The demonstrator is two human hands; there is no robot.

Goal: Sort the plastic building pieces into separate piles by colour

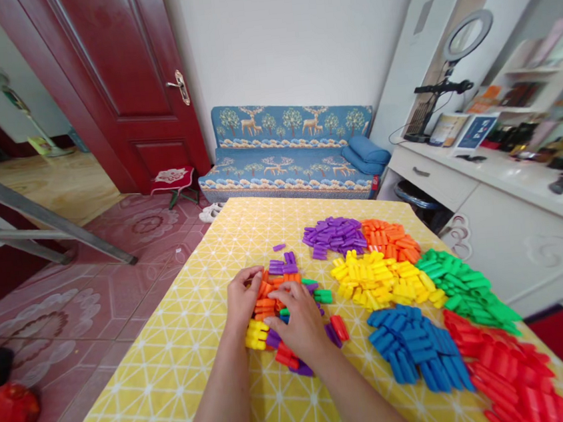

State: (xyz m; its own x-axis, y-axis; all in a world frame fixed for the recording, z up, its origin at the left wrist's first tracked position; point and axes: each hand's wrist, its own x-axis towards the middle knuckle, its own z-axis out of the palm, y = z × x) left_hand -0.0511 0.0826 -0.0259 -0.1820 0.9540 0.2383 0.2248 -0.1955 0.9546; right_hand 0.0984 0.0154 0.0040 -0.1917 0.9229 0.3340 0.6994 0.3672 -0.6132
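A small mixed cluster of short plastic pieces lies under my hands on the table. On its left side my left hand (244, 300) is bent inward, thumb and fingers closed on orange plastic pieces (265, 305). My right hand (300, 322) reaches over the cluster from the right, its curled fingers and thumb around more of the orange pieces; what its fingertips touch is partly hidden. Close by lie yellow pieces (257, 335), red pieces (287, 356), a green piece (323, 296) and purple pieces (283, 264). A single red block of pieces (339, 328) sits right of my right hand.
Heaps sorted by colour cover the table's right side: purple (334, 235), orange (391, 240), yellow (384, 277), green (465, 285), blue (419, 347) and red (516, 364). The yellow cloth (177, 363) covers the table. A sofa (286, 157) stands beyond, a white dresser (503, 214) to the right.
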